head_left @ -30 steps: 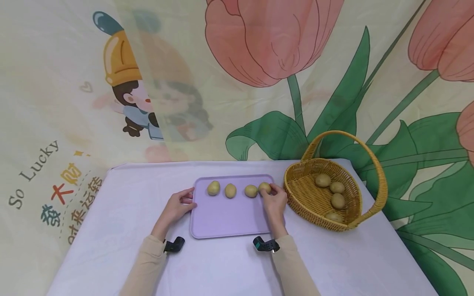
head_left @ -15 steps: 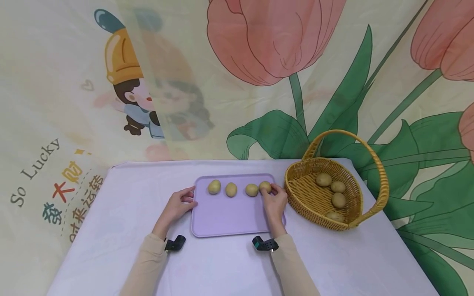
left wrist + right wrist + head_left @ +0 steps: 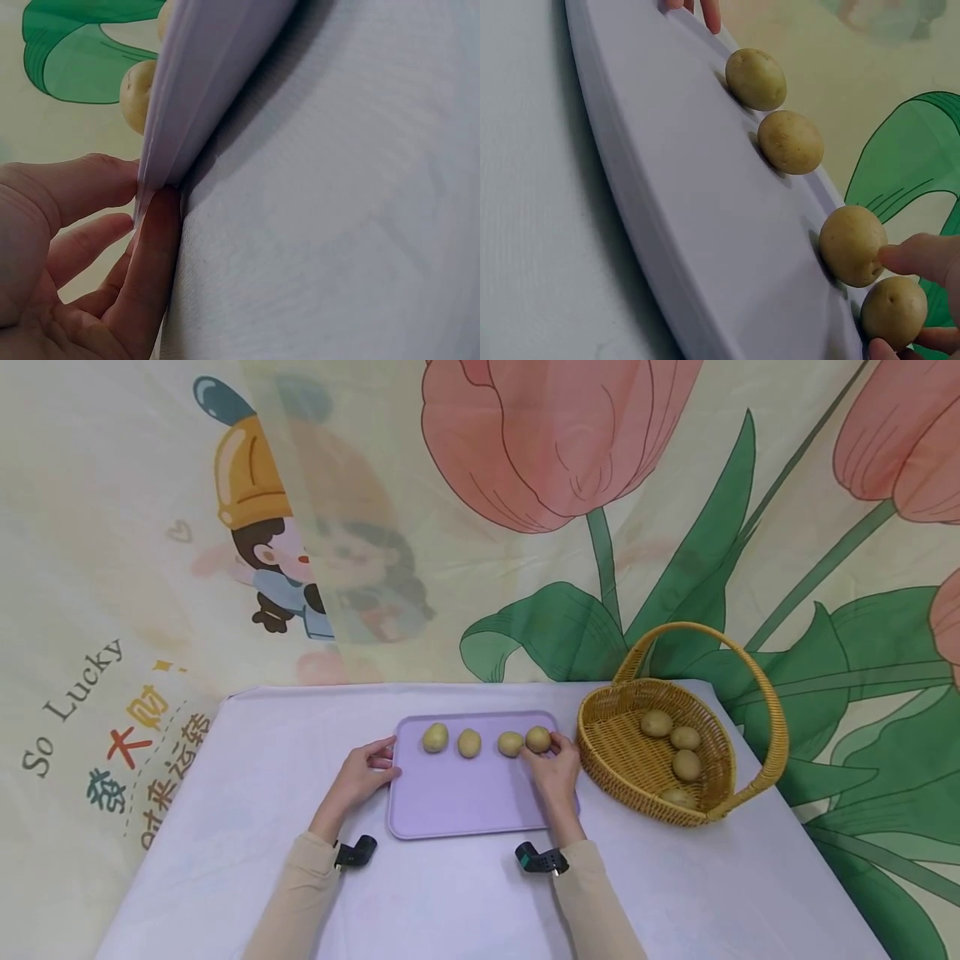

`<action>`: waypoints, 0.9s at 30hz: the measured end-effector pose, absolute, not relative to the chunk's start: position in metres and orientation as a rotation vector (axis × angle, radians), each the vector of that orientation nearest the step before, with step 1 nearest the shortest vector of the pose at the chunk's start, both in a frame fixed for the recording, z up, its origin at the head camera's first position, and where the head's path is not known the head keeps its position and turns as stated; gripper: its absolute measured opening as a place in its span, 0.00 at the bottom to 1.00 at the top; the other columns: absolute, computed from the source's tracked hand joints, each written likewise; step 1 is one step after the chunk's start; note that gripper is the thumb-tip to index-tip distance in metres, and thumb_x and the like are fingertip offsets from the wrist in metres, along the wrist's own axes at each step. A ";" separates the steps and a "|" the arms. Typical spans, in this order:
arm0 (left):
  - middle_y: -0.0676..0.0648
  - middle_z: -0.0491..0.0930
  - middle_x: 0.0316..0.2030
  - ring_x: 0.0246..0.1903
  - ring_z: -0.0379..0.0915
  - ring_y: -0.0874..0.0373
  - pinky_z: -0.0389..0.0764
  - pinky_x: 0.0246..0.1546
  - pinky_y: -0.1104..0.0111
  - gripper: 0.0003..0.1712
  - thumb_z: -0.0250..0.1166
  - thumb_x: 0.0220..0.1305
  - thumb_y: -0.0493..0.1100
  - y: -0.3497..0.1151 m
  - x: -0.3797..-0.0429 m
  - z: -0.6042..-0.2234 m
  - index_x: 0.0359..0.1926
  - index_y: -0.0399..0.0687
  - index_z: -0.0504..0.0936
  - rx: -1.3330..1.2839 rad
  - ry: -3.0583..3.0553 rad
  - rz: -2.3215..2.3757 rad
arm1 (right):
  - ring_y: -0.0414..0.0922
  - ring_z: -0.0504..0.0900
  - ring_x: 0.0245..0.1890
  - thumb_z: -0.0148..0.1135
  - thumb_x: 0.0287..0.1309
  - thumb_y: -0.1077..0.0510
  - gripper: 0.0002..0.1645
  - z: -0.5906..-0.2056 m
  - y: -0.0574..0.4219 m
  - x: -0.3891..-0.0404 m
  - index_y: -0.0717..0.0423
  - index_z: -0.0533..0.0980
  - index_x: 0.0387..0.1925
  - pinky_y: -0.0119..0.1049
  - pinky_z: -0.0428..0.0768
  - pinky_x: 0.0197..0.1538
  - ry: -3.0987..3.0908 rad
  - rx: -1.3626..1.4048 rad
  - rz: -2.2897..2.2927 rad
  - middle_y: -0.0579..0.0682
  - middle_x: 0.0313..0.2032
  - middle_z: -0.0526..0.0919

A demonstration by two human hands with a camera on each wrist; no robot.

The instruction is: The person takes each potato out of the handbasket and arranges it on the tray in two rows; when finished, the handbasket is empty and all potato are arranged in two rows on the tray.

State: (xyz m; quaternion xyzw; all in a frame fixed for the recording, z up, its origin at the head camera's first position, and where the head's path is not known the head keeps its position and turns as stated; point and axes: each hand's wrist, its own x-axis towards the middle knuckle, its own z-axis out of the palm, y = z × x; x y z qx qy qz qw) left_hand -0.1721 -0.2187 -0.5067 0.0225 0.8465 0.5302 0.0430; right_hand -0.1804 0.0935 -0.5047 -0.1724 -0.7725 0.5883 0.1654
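Observation:
A shallow lilac tray lies on the table with potatoes in a row along its far side. My left hand pinches its left edge; in the left wrist view, the thumb is at the rim and a finger reaches beneath. My right hand is spread around the rightmost potato. Its fingertips rest at that potato's right side, while the thumb stands off it, with its tip at the neighbouring potato. Two more potatoes, a far-left one and another, sit further left.
Just right of the tray stands a wicker basket with a tall arched handle; several potatoes lie in it. A white cloth covers the table, and a printed curtain hangs behind.
My right thumb has moved left off the rightmost potato, loosening the hand's grip, and that potato is more fully visible. The left hand keeps its hold on the tray.

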 end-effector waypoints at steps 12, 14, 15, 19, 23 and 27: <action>0.33 0.78 0.46 0.43 0.79 0.45 0.78 0.35 0.77 0.34 0.68 0.56 0.28 -0.219 -0.173 -0.507 0.65 0.28 0.70 0.069 2.596 1.614 | 0.64 0.77 0.50 0.79 0.36 0.67 0.38 -0.509 0.089 -0.182 0.78 0.73 0.52 0.47 0.83 0.47 -2.167 -0.438 1.611 0.73 0.49 0.73; 0.33 0.78 0.46 0.43 0.79 0.45 0.79 0.35 0.77 0.34 0.68 0.56 0.28 -0.219 -0.173 -0.507 0.65 0.28 0.70 0.064 2.592 1.616 | 0.63 0.77 0.50 0.79 0.35 0.67 0.38 -0.510 0.088 -0.182 0.78 0.74 0.51 0.46 0.84 0.46 -2.170 -0.439 1.580 0.72 0.49 0.74; 0.33 0.78 0.46 0.43 0.79 0.45 0.79 0.35 0.77 0.34 0.68 0.56 0.28 -0.219 -0.172 -0.507 0.65 0.28 0.70 0.063 2.591 1.616 | 0.63 0.76 0.50 0.79 0.35 0.66 0.38 -0.511 0.088 -0.182 0.77 0.74 0.51 0.46 0.84 0.46 -2.170 -0.443 1.573 0.72 0.49 0.74; 0.33 0.78 0.46 0.43 0.79 0.47 0.79 0.36 0.77 0.34 0.68 0.56 0.28 -0.218 -0.172 -0.507 0.65 0.29 0.70 0.051 2.590 1.615 | 0.63 0.75 0.51 0.80 0.34 0.66 0.37 -0.511 0.086 -0.183 0.77 0.74 0.50 0.45 0.84 0.45 -2.156 -0.451 1.560 0.71 0.48 0.74; 0.33 0.78 0.46 0.43 0.80 0.47 0.79 0.36 0.77 0.34 0.68 0.56 0.28 -0.218 -0.173 -0.507 0.65 0.29 0.70 0.052 2.591 1.615 | 0.64 0.75 0.51 0.80 0.35 0.66 0.37 -0.511 0.086 -0.182 0.77 0.75 0.49 0.47 0.84 0.45 -2.151 -0.458 1.547 0.72 0.48 0.74; 0.33 0.78 0.46 0.43 0.80 0.47 0.79 0.36 0.76 0.34 0.68 0.56 0.29 -0.219 -0.173 -0.508 0.65 0.29 0.70 0.053 2.590 1.613 | 0.63 0.74 0.51 0.80 0.37 0.65 0.38 -0.511 0.087 -0.182 0.77 0.74 0.50 0.47 0.83 0.46 -2.181 -0.487 1.555 0.72 0.49 0.73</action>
